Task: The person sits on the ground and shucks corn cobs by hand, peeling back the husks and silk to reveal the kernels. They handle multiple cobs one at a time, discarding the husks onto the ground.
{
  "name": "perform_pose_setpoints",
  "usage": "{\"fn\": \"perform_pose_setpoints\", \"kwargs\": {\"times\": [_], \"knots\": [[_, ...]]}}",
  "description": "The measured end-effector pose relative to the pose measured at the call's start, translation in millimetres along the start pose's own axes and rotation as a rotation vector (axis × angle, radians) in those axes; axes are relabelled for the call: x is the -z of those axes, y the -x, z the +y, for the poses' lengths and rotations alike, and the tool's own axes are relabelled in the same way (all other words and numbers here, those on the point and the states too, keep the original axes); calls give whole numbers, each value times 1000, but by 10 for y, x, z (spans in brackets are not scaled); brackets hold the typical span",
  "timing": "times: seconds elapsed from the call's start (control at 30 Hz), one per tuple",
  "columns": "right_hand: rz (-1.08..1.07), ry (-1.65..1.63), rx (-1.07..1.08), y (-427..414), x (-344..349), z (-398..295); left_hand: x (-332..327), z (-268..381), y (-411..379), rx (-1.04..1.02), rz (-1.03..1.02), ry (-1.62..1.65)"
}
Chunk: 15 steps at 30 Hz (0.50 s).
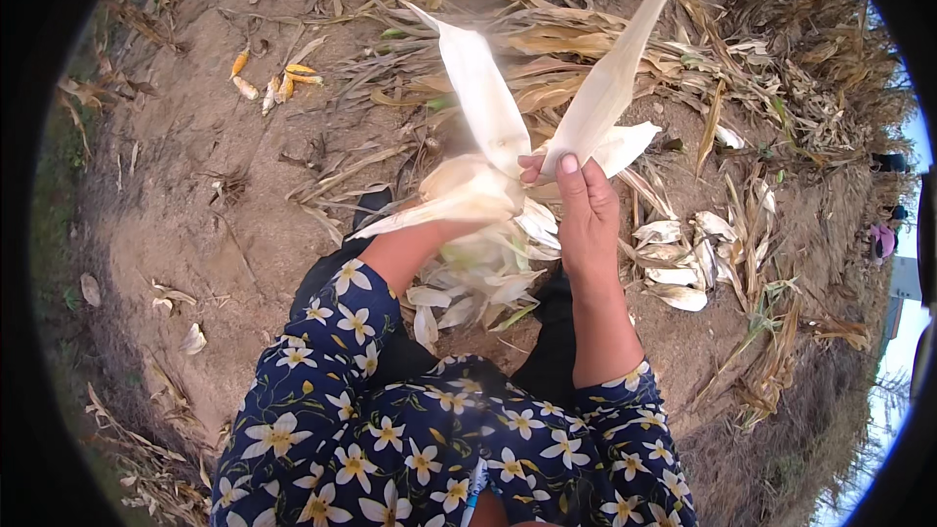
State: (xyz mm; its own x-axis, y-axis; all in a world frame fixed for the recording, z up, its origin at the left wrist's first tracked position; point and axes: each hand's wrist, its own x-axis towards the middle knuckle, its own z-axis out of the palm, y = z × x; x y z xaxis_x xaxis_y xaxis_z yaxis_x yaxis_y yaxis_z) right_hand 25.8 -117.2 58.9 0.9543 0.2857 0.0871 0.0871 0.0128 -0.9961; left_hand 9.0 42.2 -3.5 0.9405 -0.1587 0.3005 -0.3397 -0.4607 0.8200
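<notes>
My right hand (588, 208) pinches a long pale corn husk leaf (607, 80) between thumb and fingers. Other husk leaves (487, 91) spread out from the same bunch, one upright and some folded back to the left. My left forearm (421, 245) reaches under the folded husks (468, 187), which hide most or all of that hand. Whose reddish fingertips (530, 168) show beside the leaf's base is unclear. No bare cob can be seen in the bunch. Below, between my legs, lies a heap of loose husks (476, 282), partly blurred.
Several yellow corn ears (285, 84) lie on bare soil at the upper left. Pale husks or husked ears (681, 263) are piled at the right. Dry stalks (571, 36) cover the ground ahead. A person in pink (883, 240) is far off at the right edge.
</notes>
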Motion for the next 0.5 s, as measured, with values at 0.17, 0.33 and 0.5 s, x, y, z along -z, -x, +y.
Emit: {"fn": "perform_pose_setpoints", "kwargs": {"times": [0.17,0.33,0.5], "knots": [[-121,562,327,207,-192,38,143,93,-7,912,334,1724],[-129,649,453,267,-257,95,202,23,27,736,227,1438],[-198,632,447,341,-286,45,162,39,372,499,-65,577]]}}
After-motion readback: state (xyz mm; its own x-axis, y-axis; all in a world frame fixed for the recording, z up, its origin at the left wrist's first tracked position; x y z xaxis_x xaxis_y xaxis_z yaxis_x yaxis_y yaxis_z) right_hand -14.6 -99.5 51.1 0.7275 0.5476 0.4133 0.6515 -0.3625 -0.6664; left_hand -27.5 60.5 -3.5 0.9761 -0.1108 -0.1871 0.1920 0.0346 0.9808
